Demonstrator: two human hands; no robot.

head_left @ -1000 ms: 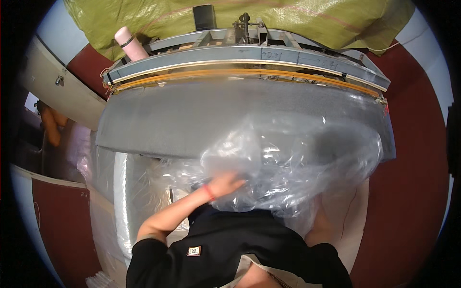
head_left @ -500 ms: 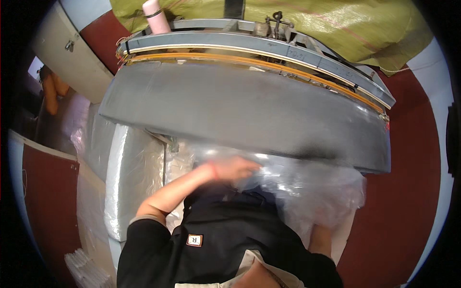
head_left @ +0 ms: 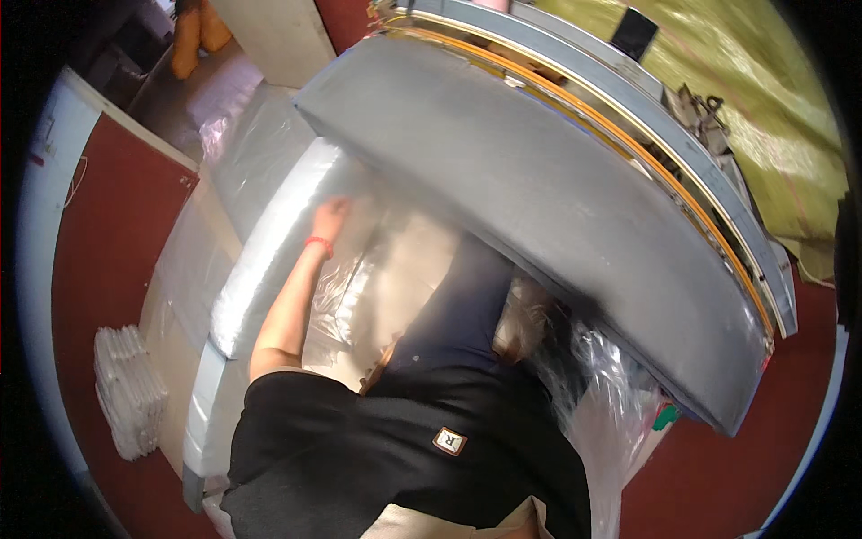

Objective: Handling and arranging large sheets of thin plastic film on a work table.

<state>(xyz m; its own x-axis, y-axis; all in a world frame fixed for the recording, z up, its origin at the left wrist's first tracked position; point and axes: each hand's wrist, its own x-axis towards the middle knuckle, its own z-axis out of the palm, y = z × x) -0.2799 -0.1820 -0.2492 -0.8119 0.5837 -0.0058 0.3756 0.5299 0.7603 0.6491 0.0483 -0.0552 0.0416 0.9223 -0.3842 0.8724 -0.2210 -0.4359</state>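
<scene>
My left hand (head_left: 330, 218), with a red band at the wrist, lies flat with its fingers spread on a long grey cushion wrapped in clear plastic (head_left: 269, 260) at my left. A big bare grey cushion (head_left: 557, 207) lies slanted across the middle, over a machine bed. Loose clear plastic film (head_left: 611, 404) bunches under its near edge at the right. A blurred skin-coloured patch there looks like my right hand (head_left: 525, 314), half hidden by the cushion and film. Whether it holds anything I cannot make out.
The machine (head_left: 682, 180) behind the bare cushion has a metal frame and an orange strip along its edge. Yellow-green cloth (head_left: 763, 99) covers its far side. A stack of folded white bags (head_left: 130, 391) lies on the red floor at left. A pale cabinet (head_left: 278, 36) stands behind.
The view has swung to the left. My left hand has left the crumpled clear film in front of me and reached out onto the wrapped cushion at the left.
</scene>
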